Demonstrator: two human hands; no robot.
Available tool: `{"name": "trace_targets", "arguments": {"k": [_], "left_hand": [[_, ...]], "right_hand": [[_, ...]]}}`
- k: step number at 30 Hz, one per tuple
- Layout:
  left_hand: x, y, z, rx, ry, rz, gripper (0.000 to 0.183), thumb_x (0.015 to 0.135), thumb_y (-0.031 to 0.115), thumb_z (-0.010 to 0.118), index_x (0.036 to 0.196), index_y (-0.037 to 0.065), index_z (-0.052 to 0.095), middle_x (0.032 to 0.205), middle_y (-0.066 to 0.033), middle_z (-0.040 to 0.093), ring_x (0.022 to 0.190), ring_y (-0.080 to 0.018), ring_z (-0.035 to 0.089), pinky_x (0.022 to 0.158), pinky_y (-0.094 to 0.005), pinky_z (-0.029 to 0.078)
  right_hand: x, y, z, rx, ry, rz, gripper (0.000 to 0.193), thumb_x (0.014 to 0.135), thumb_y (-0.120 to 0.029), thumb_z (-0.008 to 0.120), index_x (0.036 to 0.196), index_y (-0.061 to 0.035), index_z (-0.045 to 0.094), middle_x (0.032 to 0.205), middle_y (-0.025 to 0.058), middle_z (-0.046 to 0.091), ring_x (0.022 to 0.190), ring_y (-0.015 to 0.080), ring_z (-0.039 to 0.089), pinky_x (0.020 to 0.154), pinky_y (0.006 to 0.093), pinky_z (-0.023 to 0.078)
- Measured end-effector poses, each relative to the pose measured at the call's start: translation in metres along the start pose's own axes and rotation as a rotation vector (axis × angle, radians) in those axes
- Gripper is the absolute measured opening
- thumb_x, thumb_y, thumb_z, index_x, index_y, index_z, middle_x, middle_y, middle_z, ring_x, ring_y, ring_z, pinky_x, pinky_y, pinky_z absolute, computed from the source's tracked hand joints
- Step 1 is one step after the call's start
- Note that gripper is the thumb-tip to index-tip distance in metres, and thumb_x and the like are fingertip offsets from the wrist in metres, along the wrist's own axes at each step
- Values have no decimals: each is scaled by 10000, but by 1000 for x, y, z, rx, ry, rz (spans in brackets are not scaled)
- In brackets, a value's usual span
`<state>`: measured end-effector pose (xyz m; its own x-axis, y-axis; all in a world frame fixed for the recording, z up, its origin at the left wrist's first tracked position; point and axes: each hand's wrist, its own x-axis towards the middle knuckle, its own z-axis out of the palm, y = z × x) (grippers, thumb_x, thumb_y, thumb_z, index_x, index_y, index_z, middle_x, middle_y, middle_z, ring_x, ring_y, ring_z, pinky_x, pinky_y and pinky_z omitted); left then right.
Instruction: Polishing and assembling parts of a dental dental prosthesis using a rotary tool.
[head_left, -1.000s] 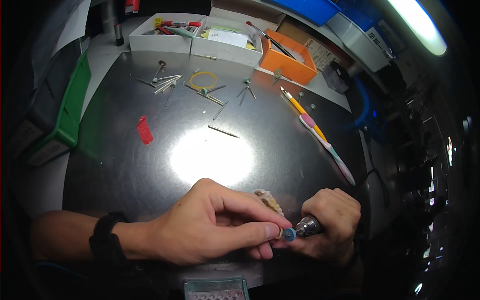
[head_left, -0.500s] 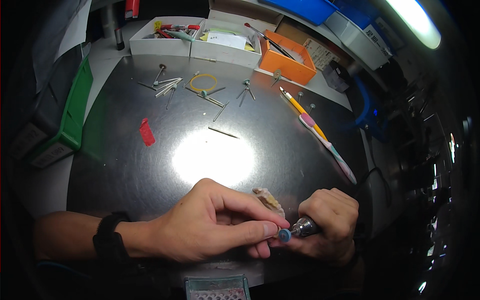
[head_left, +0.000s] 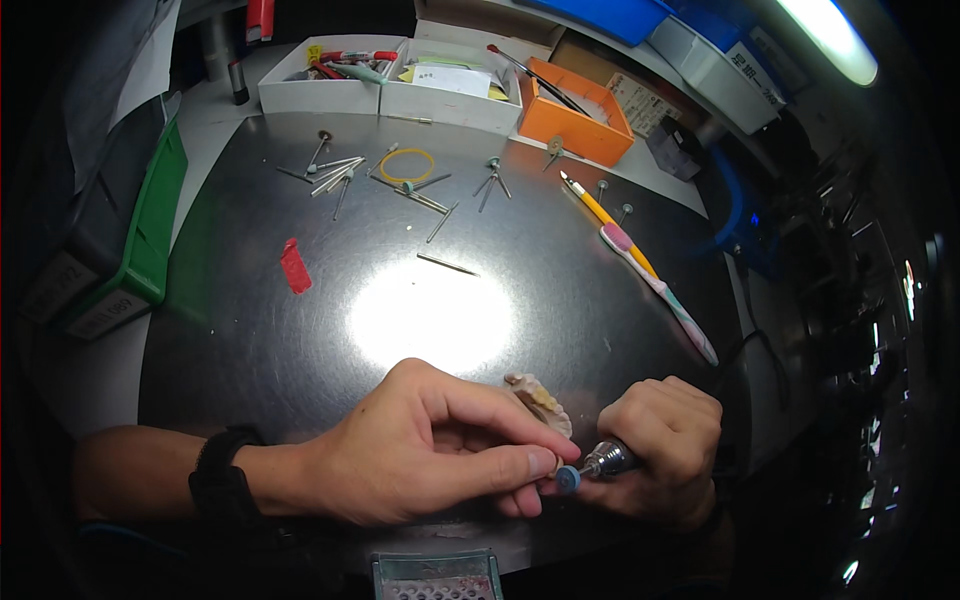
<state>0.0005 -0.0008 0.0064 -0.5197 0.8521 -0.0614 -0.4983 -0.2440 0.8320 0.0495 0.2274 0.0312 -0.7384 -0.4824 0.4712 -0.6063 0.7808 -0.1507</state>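
My left hand [head_left: 440, 450] is closed in a pinch, thumb and forefinger tips on a small tan piece [head_left: 557, 464] that is mostly hidden. My right hand [head_left: 660, 450] grips a silver rotary handpiece [head_left: 612, 458], which points left. On its tip sits a blue polishing wheel [head_left: 568, 479], right beside the left fingertips; whether it touches the small piece I cannot tell. Just beyond the fingers lies a dental cast [head_left: 540, 402], pale with a yellowish part, partly covered by my left hand.
Rotary burs [head_left: 338, 175] lie scattered at the back, near a yellow rubber band [head_left: 408, 165]. A toothbrush [head_left: 660, 295] and an orange pen-like tool [head_left: 590, 205] lie right. White boxes [head_left: 450, 110] and an orange box [head_left: 578, 135] line the back; a green bin [head_left: 155, 225] stands left.
The blue wheel and handpiece have shifted very slightly downward by the left fingertips. Both hands otherwise keep nearly the same pose.
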Motion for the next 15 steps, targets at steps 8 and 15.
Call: {"name": "trace_targets", "arguments": {"k": [8,15], "left_hand": [[0,0,0,9,-2,0,231,924,-71,606,1148,-82,662,1072,-182,666,895,-170,694,802,-258,569],[-1,3,3,48,12,-4,224,916,-81,610,1132,-84,669,1065,-183,668,895,-174,696,805,-257,570]], "right_hand": [[-2,2,-2,-4,-3,24,511,674,-498,831,593,-119,499,538,3,417,433,164,451,424,313,312],[-1,0,-2,5,-2,26,502,656,-479,841,594,-117,500,539,4,412,432,164,448,424,312,315]]}}
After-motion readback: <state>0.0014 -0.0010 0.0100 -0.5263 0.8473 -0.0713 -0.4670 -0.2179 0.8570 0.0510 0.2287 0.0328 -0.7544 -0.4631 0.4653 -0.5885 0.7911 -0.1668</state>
